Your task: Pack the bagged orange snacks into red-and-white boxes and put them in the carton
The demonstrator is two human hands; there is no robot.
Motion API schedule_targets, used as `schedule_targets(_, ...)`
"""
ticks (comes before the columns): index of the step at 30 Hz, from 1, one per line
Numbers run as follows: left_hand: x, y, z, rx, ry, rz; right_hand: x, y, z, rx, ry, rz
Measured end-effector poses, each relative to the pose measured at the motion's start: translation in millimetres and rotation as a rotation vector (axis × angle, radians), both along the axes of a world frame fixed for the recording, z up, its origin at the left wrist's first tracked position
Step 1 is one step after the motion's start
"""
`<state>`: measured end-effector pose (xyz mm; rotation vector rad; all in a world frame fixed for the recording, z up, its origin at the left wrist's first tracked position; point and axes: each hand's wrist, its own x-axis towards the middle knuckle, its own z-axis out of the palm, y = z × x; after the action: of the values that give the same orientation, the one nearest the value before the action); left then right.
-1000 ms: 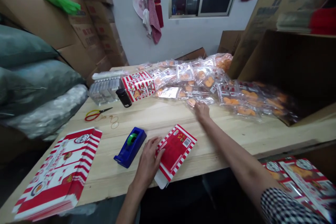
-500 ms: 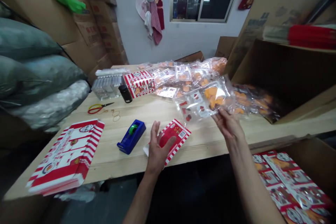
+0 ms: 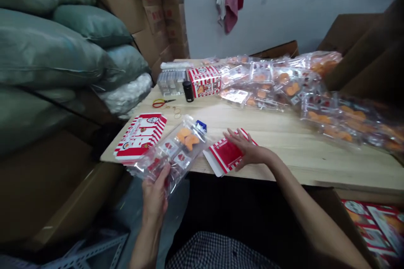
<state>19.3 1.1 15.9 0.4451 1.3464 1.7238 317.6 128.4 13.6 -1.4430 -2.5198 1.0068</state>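
A clear plastic bag [image 3: 170, 148] holding orange pieces and small printed packets is pinched at its near side by my left hand [image 3: 155, 191], thumb on top. It hangs slanted in front of the table edge and covers most of the blue tape dispenser [image 3: 201, 126]. My right hand [image 3: 248, 149] lies over a flat red-and-white striped carton [image 3: 225, 151] with fingers spread across it. The carton's white flap sticks out on the left. Left of the bag lies a stack of folded striped cartons [image 3: 142, 134].
Farther back are red-handled scissors [image 3: 159, 103], a black jar [image 3: 188, 91], an upright striped box [image 3: 205, 82] and clear plastic cases [image 3: 172, 82]. Many filled bags [image 3: 261, 80] cover the back and right. Large sacks [image 3: 47, 50] bulge at left. An open carton with printed boxes [image 3: 375, 222] stands lower right.
The plastic bag has passed from my right hand to my left and moved leftward. My right hand has replaced my left on the flat carton. The view has turned left and down.
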Motion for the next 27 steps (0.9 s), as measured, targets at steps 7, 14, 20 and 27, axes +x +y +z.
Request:
schedule_targets(7,-0.2,-28.2,-37.3,-0.193,0.1,0.019,-33.9,24.3,-39.7,0.047,-0.251,0.269)
schedule_targets(14,2.3,-31.0,-49.7,-0.238,0.144,-0.311,-15.5,-12.9,-68.6,0.256,-0.039,0.082)
schedule_targets(20,-23.4,-11.1,-48.1,-0.311,0.061,-0.625,-16.1,-34.4,-63.1,0.222,0.001,0.083)
schedule_targets(27,-31.9,23.5,-46.2,-0.382,-0.042,-0.776,-14.5,-43.1,-55.0,0.202,0.03,0.112)
